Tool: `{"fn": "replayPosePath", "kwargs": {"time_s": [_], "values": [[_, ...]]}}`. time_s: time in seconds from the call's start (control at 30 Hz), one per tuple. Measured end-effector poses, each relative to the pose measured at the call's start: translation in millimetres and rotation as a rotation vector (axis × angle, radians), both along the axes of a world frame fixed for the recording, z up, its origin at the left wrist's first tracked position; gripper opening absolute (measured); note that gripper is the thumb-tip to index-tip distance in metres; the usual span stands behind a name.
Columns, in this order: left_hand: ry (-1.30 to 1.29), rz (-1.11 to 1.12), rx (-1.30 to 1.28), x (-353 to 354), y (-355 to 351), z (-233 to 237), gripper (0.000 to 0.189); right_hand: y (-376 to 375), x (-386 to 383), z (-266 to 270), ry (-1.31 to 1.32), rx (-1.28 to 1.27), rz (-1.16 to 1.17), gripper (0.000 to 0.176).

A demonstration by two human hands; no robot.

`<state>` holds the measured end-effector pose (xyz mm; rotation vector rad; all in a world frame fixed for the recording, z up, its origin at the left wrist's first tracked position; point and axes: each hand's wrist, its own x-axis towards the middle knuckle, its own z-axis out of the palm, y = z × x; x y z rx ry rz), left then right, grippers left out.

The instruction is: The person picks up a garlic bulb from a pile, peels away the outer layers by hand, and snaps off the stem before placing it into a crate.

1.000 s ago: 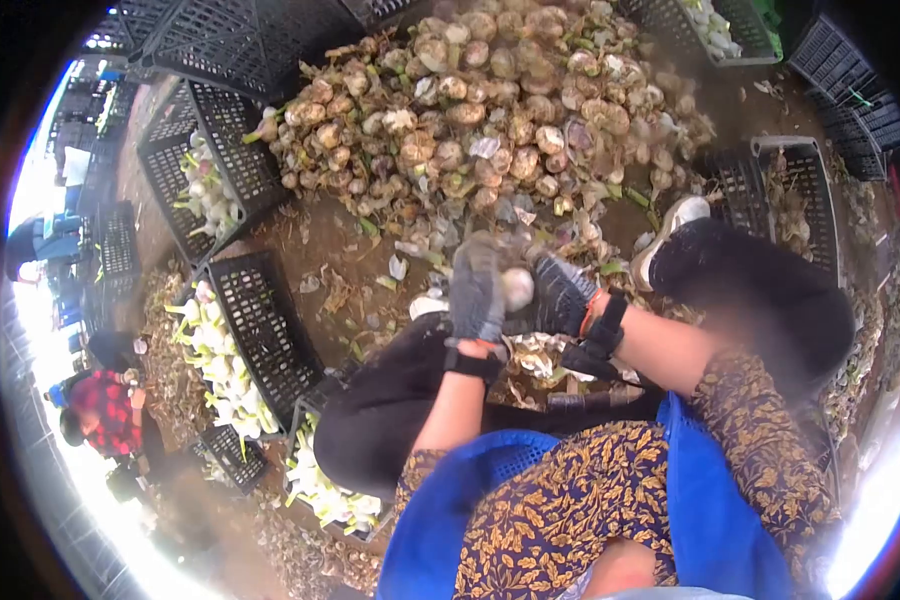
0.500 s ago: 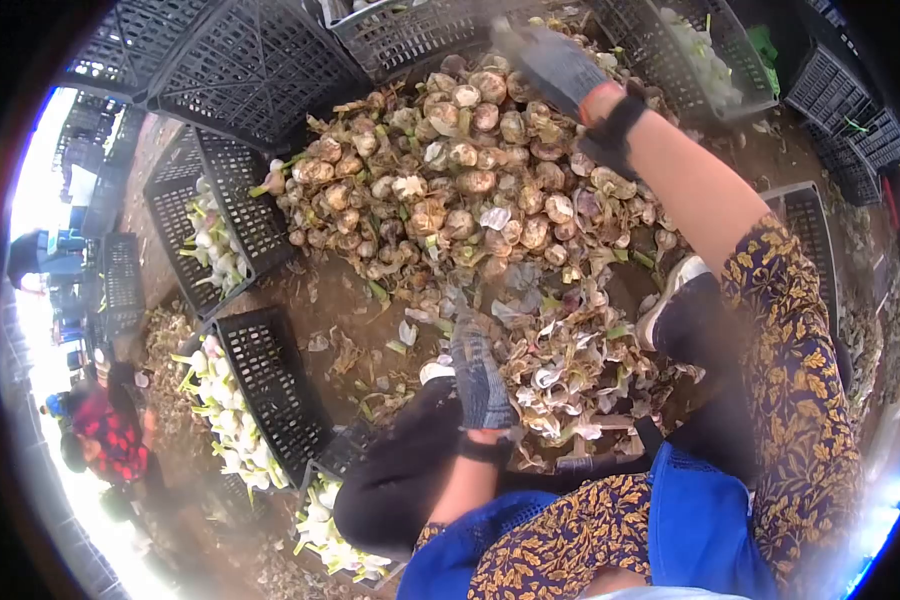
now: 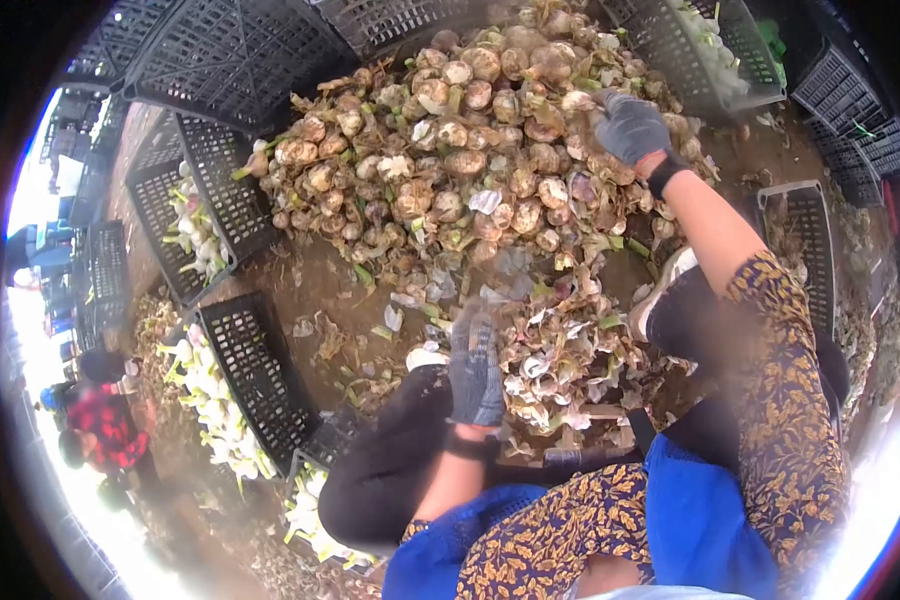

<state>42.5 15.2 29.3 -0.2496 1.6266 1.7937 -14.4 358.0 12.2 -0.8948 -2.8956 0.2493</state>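
A heap of garlic bulbs (image 3: pixel 460 165), brown-skinned and dirty with dry stalks, lies on the ground before me. At its right side my right hand (image 3: pixel 632 127), in a grey glove, has its fingers closed at a pale garlic bulb (image 3: pixel 577 101). My left hand (image 3: pixel 475 370), gloved too, is held low above my knee with the fingers pressed together. What it holds, if anything, is hidden, and its fingertips are blurred. Just right of it lies a pile of peeled garlic skins and stalk scraps (image 3: pixel 560 365).
Black plastic crates surround the heap: one tilted at left (image 3: pixel 255 375) beside trimmed white garlic (image 3: pixel 215 400), others behind (image 3: pixel 240 60) and at right (image 3: pixel 805 240). A crate with white garlic (image 3: pixel 725 70) stands at upper right. Another person (image 3: pixel 105 425) is at far left.
My right hand has come back from the far top of the heap toward its right side, fingers now at a bulb. My left hand stays above my knee. The view has shifted slightly.
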Motion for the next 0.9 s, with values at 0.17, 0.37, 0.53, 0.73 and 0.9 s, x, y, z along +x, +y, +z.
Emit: {"fn": "replayPosePath", "kwargs": {"time_s": [0.17, 0.37, 0.53, 0.73, 0.9], "values": [[0.208, -0.011, 0.091, 0, 10, 7, 0.043, -57, 39, 47, 0.053, -0.641, 0.291, 0.033], [0.136, 0.002, 0.220, -9, 17, -24, 0.039, -145, 83, 85, -0.041, -1.034, 0.535, 0.034], [0.150, 0.166, 0.267, -17, -4, -37, 0.034, -162, 101, 41, 0.358, -1.168, 0.295, 0.035], [1.003, -0.228, -0.496, -7, -10, -4, 0.035, -212, 105, 58, 0.255, -1.198, 0.120, 0.046], [1.040, -0.046, -0.380, -4, -2, 3, 0.023, -219, 97, 65, 0.179, -1.284, 0.099, 0.037]]}}
